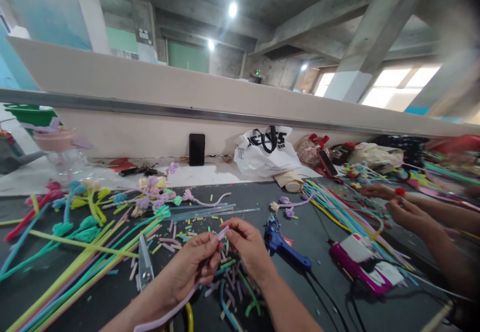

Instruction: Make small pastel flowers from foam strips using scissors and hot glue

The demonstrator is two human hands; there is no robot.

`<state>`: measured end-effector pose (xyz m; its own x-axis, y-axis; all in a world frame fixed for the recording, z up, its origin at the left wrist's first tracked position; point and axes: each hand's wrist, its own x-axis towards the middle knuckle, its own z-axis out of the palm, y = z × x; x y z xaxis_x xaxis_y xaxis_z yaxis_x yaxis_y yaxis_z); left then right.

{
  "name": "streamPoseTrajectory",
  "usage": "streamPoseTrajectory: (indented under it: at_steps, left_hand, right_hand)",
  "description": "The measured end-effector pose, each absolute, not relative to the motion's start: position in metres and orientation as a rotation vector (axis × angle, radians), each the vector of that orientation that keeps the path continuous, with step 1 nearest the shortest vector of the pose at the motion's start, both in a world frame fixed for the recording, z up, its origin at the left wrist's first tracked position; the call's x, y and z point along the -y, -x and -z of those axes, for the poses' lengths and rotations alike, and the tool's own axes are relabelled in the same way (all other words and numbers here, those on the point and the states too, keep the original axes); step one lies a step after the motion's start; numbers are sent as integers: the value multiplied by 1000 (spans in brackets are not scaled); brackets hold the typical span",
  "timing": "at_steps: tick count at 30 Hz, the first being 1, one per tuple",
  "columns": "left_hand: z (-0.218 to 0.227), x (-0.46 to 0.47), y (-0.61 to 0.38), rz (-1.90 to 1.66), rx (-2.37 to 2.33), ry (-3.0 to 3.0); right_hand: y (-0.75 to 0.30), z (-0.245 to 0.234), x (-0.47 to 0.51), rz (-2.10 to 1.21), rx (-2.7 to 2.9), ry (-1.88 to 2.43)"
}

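Note:
My left hand (193, 267) and my right hand (247, 247) meet above the dark table (322, 232), both pinched on one pale purple pipe cleaner (222, 233). Its long end runs down under my left wrist toward the lower edge. Cut pipe cleaner scraps (228, 272) lie right below my hands. Scissors (144, 264) rest just left of my left hand. A blue glue gun (282, 244) lies just right of my right hand.
Long coloured pipe cleaners (75, 252) fan across the left; finished pipe cleaner flowers (150, 192) lie behind them. Another person's hands (397, 204) work at the right, near a pink box (362, 262). A white plastic bag (267, 152) and a phone (197, 149) stand by the wall.

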<state>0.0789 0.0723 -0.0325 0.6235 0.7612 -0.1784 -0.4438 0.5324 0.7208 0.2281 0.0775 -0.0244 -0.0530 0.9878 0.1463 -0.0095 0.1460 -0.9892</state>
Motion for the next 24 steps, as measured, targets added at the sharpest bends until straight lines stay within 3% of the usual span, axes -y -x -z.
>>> streamPoseTrajectory:
  at_steps: [17,24]
  left_hand:
    - [39,-71,-91,-1098,-930,-1019]
    - [40,-72,-90,-1054,-781,-910]
  right_hand:
    - [-228,21,-78,-1038,1350,1112]
    - [-225,24,-78,-1280,1179,1034]
